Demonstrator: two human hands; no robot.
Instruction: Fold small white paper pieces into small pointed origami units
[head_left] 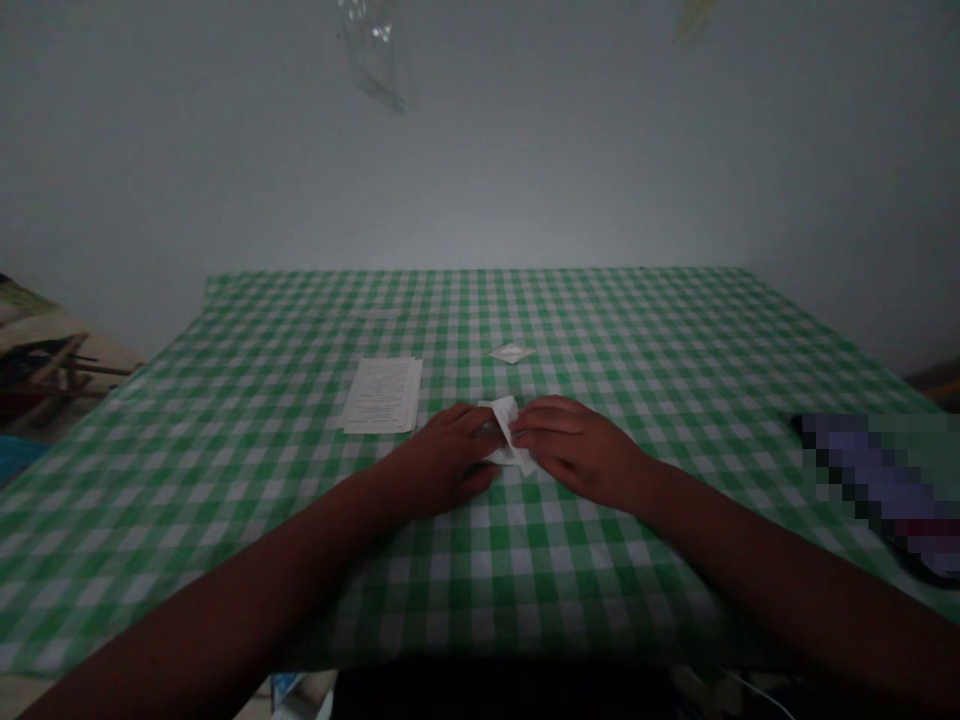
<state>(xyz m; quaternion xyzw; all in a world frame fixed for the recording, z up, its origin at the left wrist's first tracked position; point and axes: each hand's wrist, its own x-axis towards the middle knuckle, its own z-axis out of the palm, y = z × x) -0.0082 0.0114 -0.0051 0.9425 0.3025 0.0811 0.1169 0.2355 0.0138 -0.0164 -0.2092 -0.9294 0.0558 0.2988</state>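
Note:
A small white sheet of paper [507,418], partly folded over, lies on the table between my two hands. My left hand [450,455] presses on its left side, fingers bent over the paper and thumb near its lower edge. From the other side, my right hand [581,445] pinches the right part, where a fold stands up. The fingers hide some of the paper. Just beyond the hands lies a small diamond-shaped folded paper [511,353]. To the left of my left hand rests a stack of printed paper sheets [381,396], slightly fanned out.
A green and white checked tablecloth [637,340] covers the table. At the right edge lies a dark-edged flat object [862,480], its surface blurred by pixels. A pale wall [525,150] rises behind the table, with a clear plastic bag [375,50] hanging on it.

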